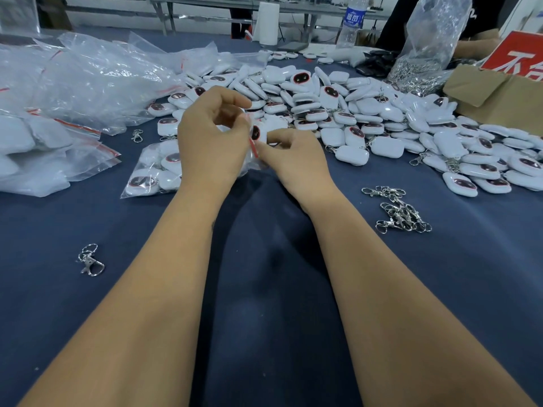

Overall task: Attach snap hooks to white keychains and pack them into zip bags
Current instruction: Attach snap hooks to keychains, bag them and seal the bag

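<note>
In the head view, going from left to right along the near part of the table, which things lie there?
Single snap hook → filled zip bag → left hand → right hand → small heap of snap hooks → white keychains at the right edge.

Glossy smooth white plastic keychains (352,113) lie heaped on a matt dark-blue cloth table cover (264,289), beside shiny silver metal snap hooks (399,212), crinkled clear plastic zip bags (88,77) and a matt brown cardboard box (493,98).
</note>
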Demonstrator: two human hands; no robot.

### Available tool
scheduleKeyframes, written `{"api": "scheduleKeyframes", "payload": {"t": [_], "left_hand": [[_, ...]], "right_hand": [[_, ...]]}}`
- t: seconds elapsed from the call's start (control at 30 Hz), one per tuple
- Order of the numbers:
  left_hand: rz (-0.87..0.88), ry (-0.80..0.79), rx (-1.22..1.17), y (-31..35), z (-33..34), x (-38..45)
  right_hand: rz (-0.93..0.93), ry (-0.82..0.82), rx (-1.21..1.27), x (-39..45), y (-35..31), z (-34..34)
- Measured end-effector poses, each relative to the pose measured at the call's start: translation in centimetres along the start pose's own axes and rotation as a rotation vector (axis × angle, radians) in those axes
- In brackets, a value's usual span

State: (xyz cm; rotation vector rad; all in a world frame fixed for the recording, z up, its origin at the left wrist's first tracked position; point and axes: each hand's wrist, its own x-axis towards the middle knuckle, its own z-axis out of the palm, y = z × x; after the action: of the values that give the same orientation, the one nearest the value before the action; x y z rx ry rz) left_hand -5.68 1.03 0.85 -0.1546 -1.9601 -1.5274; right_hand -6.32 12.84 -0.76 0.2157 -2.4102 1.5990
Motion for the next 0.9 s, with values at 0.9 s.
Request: {"api": "scheduleKeyframes", "payload": {"t": [0.9], "left_hand": [[0.161,-0.587,0.747,-1.1,-0.7,-1.0]], "right_hand": [[0.271,0.312,0.434,1.0,1.0,-0.1]]}}
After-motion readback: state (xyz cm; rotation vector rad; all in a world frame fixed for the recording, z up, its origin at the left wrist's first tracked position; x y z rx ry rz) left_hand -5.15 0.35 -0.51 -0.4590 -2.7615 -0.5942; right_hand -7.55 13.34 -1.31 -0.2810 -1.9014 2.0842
